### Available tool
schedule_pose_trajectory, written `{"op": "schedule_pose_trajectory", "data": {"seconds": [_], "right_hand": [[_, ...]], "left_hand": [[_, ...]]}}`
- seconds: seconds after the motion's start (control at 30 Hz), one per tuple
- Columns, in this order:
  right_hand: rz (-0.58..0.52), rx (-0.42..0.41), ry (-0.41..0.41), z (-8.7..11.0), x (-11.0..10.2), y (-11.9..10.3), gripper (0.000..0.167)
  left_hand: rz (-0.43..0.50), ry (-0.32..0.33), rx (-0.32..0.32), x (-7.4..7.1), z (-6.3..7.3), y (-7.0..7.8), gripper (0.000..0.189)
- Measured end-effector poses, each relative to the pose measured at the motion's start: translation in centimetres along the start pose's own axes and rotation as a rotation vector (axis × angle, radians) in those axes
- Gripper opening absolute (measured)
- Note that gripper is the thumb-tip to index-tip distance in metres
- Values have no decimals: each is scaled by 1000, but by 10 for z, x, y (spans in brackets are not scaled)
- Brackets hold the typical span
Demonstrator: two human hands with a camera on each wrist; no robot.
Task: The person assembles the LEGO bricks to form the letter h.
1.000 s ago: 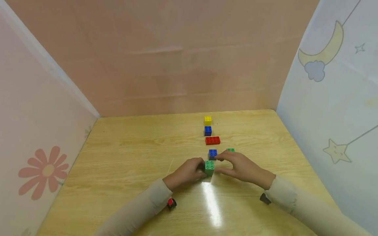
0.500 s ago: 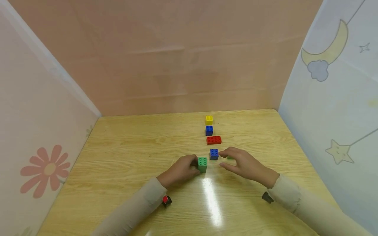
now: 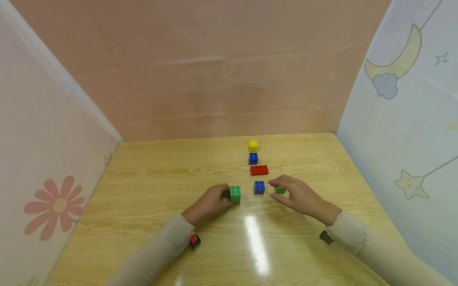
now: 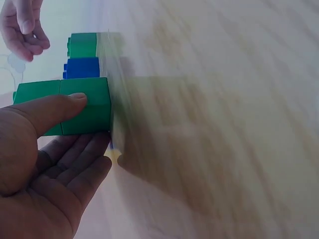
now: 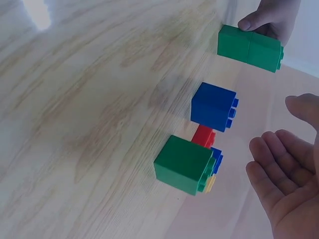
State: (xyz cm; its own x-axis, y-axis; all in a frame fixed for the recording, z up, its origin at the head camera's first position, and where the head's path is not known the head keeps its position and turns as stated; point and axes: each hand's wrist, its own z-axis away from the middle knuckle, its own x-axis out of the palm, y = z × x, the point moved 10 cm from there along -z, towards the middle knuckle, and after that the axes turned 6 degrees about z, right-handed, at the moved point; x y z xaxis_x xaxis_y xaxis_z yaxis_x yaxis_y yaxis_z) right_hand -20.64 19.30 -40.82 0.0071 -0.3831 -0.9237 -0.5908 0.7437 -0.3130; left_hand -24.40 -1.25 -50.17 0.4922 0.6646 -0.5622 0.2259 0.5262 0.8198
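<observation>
In the head view my left hand (image 3: pixel 209 203) pinches a stack of two green toy building bricks (image 3: pixel 235 195) near the middle of the table. The left wrist view shows its thumb (image 4: pixel 60 107) across the near side of the stack. My right hand (image 3: pixel 300 197) is apart to the right, fingers loosely curved and holding nothing. Close by it lies a single green brick (image 3: pixel 280 190), partly hidden by the hand in the head view but plain in the right wrist view (image 5: pixel 183 162). Between the stack and that brick stands a blue brick (image 3: pixel 259 188).
Behind these, a red long brick (image 3: pixel 259 170), another blue brick (image 3: pixel 253 159) and a yellow brick (image 3: pixel 253 145) run in a line toward the back edge of the wooden table (image 3: pixel 171 167). Fabric walls stand at the back and both sides.
My left hand has moved left with the green stack, away from the blue brick. The right hand has drawn slightly to the right, to beside the single green brick.
</observation>
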Motion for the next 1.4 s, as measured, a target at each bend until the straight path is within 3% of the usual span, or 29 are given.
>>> {"op": "schedule_pose_trajectory", "data": {"seconds": [0.2,0.4,0.63,0.83,1.4], "right_hand": [[11,16,22,0,-3,9,38],[36,90,-11,0,2,28,46],[57,161,-40,3,8,52,60],[67,192,-88,9,19,68,61],[84,191,-105,13,28,74,52]], "left_hand": [[-4,25,5,-12,3,-2,29],[-32,36,6,-20,3,-6,32],[-8,32,-34,-23,4,-12,36],[-5,42,-41,-24,4,-14,37],[24,45,-20,-20,6,-15,38]]}}
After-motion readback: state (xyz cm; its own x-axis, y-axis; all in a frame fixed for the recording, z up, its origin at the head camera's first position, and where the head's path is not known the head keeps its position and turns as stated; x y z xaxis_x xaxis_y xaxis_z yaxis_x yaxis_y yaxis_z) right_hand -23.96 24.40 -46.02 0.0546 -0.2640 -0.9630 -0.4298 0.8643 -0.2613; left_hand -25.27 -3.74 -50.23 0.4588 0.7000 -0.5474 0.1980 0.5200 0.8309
